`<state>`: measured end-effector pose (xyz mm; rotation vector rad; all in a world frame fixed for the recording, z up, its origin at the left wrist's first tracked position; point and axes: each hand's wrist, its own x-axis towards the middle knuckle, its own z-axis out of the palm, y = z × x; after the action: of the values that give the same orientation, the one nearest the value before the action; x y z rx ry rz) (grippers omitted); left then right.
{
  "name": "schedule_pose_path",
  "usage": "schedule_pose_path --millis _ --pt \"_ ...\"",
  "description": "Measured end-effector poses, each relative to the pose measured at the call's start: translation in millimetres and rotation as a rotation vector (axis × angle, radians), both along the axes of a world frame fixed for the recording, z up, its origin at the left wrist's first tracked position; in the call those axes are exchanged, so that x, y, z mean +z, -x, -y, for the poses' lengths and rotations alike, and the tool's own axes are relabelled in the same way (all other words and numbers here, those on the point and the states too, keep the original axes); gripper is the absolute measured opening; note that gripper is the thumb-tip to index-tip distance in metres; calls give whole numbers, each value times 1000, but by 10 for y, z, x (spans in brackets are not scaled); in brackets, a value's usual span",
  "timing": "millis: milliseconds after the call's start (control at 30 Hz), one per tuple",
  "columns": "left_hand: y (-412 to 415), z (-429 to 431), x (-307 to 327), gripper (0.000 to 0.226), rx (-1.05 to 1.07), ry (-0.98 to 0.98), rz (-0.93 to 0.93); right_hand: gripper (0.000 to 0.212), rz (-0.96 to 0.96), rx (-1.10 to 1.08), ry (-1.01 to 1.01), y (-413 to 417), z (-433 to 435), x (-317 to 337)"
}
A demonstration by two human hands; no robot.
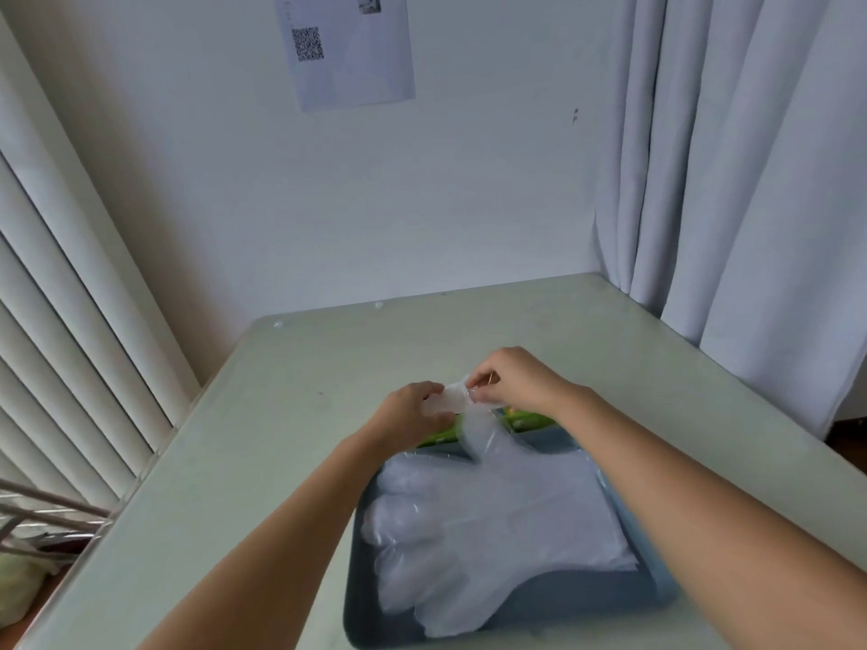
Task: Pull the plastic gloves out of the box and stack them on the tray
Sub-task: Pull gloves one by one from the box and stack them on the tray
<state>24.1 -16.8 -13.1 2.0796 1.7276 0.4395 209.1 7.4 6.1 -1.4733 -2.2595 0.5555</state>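
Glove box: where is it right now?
Head view, centre: the green box sits just beyond the tray, mostly hidden behind the left hand and right hand.

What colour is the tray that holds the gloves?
The tray is dark grey-blue, best seen in the head view.

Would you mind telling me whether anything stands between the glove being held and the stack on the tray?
Nothing visible does. The left hand and right hand pinch the glove above the green box, its tail hanging at the far edge of the tray; the stack there lies uncovered.
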Motion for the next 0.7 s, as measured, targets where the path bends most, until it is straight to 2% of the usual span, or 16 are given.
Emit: schedule_pose_path --millis 133,367,467,500,567,700 --pt "-49 -134 -102 54 -43 73 84 24 -41 -73 43 84 -138 -99" --pt "-20 -233 -234 57 -66 71 134 6 51 -51 62 137 -194 -76" --pt "-14 -243 -257 56 -76 61 146 41 137 -160 126 185 -197 -88" --pt "-12 -250 -264 56 -78 60 151 46 173 -192 137 212 -187 -77" --pt "-10 -257 -276 55 -81 58 164 41 191 -201 189 254 -179 -57" --pt "-10 -267 -292 54 -91 58 175 28 19 -194 260 218 -202 -88"
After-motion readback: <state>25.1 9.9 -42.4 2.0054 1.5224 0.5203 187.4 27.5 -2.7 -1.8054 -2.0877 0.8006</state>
